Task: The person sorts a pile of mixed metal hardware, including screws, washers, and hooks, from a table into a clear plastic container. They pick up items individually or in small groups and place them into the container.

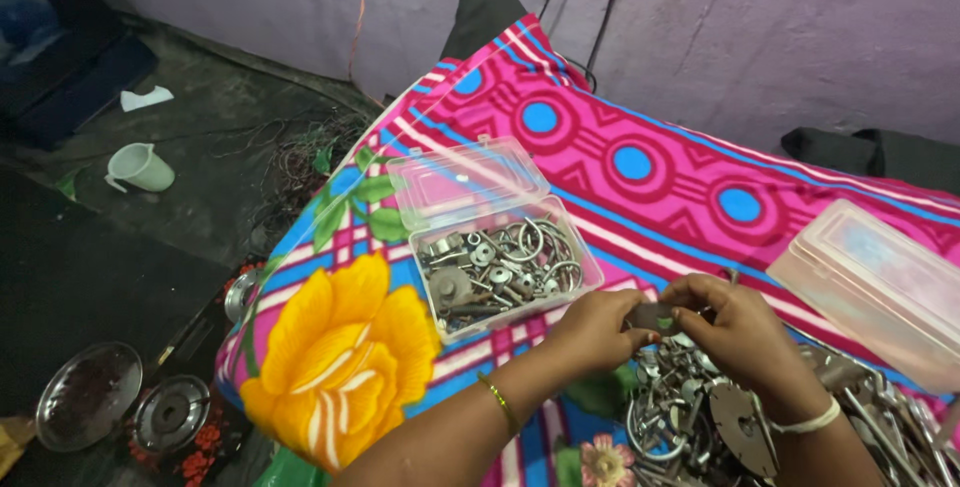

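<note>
both hands, left hand point(598, 329) and right hand point(735, 332), pinch one small flat dull metal piece point(655, 318) between closed fingertips, above a loose heap of grey steel washers and rings point(700, 417). at ten o'clock of them sits an open clear plastic box point(505, 257) of similar hardware on the bright floral fleece blanket point(340, 347).

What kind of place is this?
Likely a home room used for sorting hardware: a floral blanket as work surface, a clear box of metal parts, steel dishes on the floor.
</note>
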